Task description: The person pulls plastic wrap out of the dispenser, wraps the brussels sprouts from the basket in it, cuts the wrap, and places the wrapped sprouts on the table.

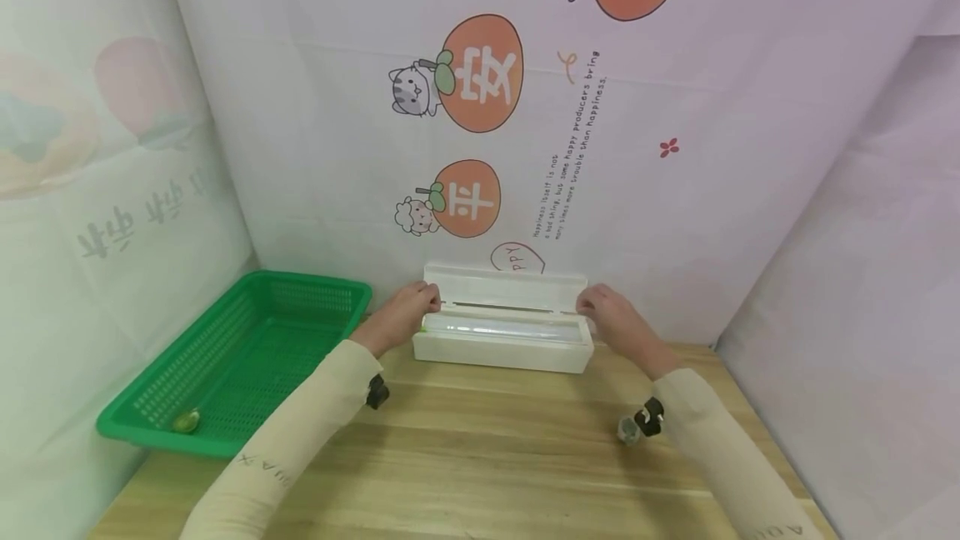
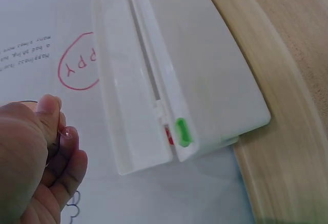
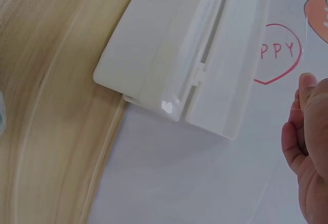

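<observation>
A white cling film dispenser [image 1: 502,357] lies on the table by the back wall, its long lid [image 1: 504,288] raised. Inside the trough is a shiny clear roll of film [image 1: 495,327]. My left hand [image 1: 401,317] is at the dispenser's left end, my right hand [image 1: 615,322] at its right end. A glint of clear film [image 2: 66,131] shows between the left thumb and fingers in the left wrist view. In the right wrist view, the right hand [image 3: 312,147] pinches with thumb and fingers where a faint film edge runs upward. Most of the film is too transparent to see.
A green plastic basket [image 1: 232,449] stands on the left, with a small yellow-green item [image 1: 186,421] in its near corner. A small greyish item [image 1: 628,430] sits on the wooden table [image 1: 480,457] near my right wrist. Printed white sheets [image 1: 337,148] enclose the back and sides.
</observation>
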`<state>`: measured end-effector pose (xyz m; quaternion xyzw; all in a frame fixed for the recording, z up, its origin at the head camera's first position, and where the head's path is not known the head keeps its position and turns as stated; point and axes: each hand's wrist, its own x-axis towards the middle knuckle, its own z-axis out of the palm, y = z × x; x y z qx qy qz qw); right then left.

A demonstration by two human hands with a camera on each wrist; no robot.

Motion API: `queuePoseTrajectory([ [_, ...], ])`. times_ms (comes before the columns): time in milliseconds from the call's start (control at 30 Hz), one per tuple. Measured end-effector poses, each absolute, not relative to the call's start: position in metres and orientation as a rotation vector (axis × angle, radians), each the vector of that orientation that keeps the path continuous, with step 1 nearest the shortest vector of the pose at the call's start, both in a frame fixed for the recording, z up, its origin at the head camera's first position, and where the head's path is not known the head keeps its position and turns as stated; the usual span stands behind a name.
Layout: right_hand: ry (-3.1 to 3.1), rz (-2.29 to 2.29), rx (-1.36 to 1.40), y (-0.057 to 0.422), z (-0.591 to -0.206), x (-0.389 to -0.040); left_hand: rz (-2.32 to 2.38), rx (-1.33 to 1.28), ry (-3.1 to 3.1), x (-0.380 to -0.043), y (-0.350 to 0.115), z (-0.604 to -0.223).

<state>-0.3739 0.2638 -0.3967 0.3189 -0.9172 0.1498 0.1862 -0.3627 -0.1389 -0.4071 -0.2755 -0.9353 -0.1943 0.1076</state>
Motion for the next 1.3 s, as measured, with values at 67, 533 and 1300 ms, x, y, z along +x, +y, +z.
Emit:
queuePoseTrajectory([
  [67, -2.565, 0.416, 0.907, 0.265, -0.394, -0.371, -0.549, -0.823, -2.734, -0.359, -0.139, -0.403],
  [533, -2.469, 0.342, 0.972, 0.269, -0.369, -0.34, -0.46, -0.878, -2.594, -0.318, -0.142, -0.372],
  [1300, -2.637, 0.211, 1.443, 0.27, -0.433, -0.26, -0.053, -1.223, -2.543, -0.245, -0.142, -0.468],
])
